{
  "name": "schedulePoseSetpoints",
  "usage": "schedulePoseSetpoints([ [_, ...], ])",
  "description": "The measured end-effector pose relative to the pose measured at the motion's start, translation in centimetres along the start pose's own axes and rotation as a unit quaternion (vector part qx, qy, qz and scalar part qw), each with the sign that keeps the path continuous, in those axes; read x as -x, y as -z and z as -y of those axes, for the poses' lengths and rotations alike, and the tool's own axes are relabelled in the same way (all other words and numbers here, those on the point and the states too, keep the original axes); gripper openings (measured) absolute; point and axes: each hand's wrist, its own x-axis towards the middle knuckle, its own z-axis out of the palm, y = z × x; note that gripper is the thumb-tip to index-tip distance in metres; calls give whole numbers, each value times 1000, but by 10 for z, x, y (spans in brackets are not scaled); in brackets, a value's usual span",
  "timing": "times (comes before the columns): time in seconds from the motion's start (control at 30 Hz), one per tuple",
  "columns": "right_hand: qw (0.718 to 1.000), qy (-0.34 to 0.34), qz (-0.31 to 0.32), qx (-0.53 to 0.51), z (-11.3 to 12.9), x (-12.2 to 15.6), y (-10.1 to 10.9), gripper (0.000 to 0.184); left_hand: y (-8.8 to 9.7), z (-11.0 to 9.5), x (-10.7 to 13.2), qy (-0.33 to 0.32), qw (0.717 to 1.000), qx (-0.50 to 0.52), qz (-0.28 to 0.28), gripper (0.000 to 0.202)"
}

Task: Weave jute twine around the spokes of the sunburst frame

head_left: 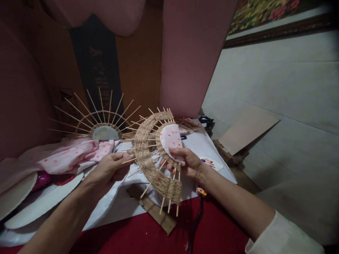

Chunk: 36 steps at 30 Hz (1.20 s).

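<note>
A half-circle woven piece [143, 151] of twisted straw cord on thin wooden sticks is held up in front of me. At its centre is a pink half-disc of cloth [171, 137] with red dots. My right hand [191, 163] grips this centre, thumb on the cloth and fingers behind the sticks. Closed in a pinch, my left hand [112, 168] holds the outer end of one stick [129, 161] at the left side. Small red spots show on the wide woven band. The fingers behind the piece are partly hidden.
Behind stands another half-circle frame [105, 133] with long bare sticks fanning out. Dotted pink cloth [71, 155] lies bunched at left, above white curved pieces [45, 204]. A cardboard strip [153, 211] and a black cable [196, 222] lie near the front, on the red surface [119, 236].
</note>
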Motion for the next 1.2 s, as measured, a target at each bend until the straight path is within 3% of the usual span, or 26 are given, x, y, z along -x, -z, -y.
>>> schedulePoseSetpoints([
  [0.07, 1000, -12, -12, -2, -1, -1, 1, 26, 2, -3, 1, 63, 995, 64, 37, 40],
  [0.17, 1000, -19, -21, 1, -3, -3, 2, 30, 4, -4, 1, 89, 987, 116, 63, 36],
  [0.3, 1000, -22, -18, 6, -3, -3, 2, 30, 2, -4, 2, 30, 996, 72, 39, 38],
  [0.4, 999, -26, -17, 12, -2, -3, 2, 28, -1, -4, 4, -47, 998, -18, -35, 36],
  [0.53, 1000, -19, -16, 11, -2, -2, 2, 27, -4, -3, 6, -127, 979, -103, -123, 25],
  [0.73, 998, 0, -50, 33, -1, -2, 1, 30, -2, -3, 4, -99, 984, -91, -114, 28],
  [0.93, 997, -20, -59, 50, -2, -3, 0, 31, -12, -4, 12, -168, 955, -181, -166, 20],
  [1.2, 996, -19, -58, 64, -2, -3, 1, 30, -8, -9, 14, -188, 936, -285, -83, 17],
])
